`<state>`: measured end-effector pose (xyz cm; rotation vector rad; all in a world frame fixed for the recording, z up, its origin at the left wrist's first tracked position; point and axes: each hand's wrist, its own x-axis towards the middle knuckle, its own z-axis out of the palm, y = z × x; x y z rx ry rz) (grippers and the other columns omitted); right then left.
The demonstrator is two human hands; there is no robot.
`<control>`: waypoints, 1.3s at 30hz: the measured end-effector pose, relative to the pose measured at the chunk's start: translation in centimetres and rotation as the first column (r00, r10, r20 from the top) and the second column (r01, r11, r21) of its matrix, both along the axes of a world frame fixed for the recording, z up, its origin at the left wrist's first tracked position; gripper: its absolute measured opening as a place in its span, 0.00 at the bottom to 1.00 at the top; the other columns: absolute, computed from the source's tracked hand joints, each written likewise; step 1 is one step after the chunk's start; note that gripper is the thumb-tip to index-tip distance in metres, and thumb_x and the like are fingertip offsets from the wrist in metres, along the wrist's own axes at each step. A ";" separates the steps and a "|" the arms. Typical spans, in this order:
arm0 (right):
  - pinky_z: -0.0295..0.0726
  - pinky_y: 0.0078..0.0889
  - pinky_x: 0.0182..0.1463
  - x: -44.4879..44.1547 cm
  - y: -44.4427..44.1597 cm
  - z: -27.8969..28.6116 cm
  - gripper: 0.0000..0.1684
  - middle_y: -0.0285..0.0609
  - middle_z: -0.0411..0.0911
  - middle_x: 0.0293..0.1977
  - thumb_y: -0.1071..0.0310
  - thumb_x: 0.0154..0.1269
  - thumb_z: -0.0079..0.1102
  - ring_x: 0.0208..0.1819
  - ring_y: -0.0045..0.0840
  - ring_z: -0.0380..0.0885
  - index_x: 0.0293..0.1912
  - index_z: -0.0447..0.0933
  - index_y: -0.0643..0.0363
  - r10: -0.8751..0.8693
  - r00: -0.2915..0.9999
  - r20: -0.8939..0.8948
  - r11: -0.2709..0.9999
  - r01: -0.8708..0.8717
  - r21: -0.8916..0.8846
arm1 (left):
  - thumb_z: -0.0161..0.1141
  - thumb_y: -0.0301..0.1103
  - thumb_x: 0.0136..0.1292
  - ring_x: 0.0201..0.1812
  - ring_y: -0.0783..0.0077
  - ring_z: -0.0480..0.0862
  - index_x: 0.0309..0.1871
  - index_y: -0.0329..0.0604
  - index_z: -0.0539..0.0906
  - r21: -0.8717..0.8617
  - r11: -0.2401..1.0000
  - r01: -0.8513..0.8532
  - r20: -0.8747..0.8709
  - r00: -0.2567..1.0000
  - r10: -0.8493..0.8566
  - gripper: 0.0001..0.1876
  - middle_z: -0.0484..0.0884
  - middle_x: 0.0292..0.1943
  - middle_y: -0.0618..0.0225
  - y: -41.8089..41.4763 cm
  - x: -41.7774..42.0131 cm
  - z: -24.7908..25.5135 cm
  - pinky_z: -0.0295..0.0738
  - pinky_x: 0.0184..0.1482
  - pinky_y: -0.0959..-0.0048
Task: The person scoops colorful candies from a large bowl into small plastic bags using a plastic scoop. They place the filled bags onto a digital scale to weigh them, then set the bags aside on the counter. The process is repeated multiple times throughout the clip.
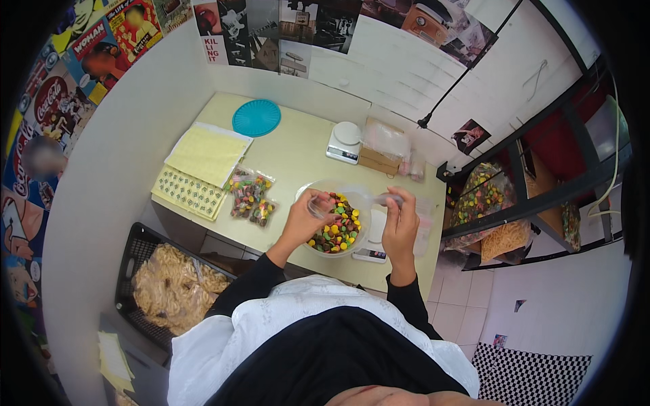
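Note:
A round translucent tub (363,231) stands near the front edge of the table, holding colourful button-shaped candies (335,228) in brown, yellow, green and red. My left hand (302,215) is over its left side, the fingers around a clear plastic piece (319,206); whether this is a small bag or a cup is hard to tell. In my right hand (399,223), at the tub's right, is the handle of a clear plastic scoop (358,195). The scoop's head is blurred above the candies. Filled clear bags of candies (251,195) lie left of the tub.
Yellow sticker sheets (190,190) and a turquoise lid (256,117) lie on the table's left. One kitchen scale (343,144) stands behind, beside a cardboard box (378,160); another scale (370,254) is right of the tub. A black crate (129,274) holds bagged goods. A shelf (546,203) stands right.

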<state>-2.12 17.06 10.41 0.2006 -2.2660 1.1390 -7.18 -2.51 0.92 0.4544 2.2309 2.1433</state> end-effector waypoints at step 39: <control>0.85 0.27 0.32 -5.3 0.2 -15.4 0.11 0.48 0.79 0.33 0.69 0.80 0.40 0.28 0.27 0.84 0.54 0.67 0.63 0.199 0.756 0.624 0.949 0.011 -0.316 | 0.82 0.41 0.47 0.40 0.72 0.84 0.44 0.38 0.78 -0.276 0.961 0.020 0.208 0.977 0.039 0.27 0.85 0.37 0.64 -6.7 4.1 -4.7 0.79 0.46 0.72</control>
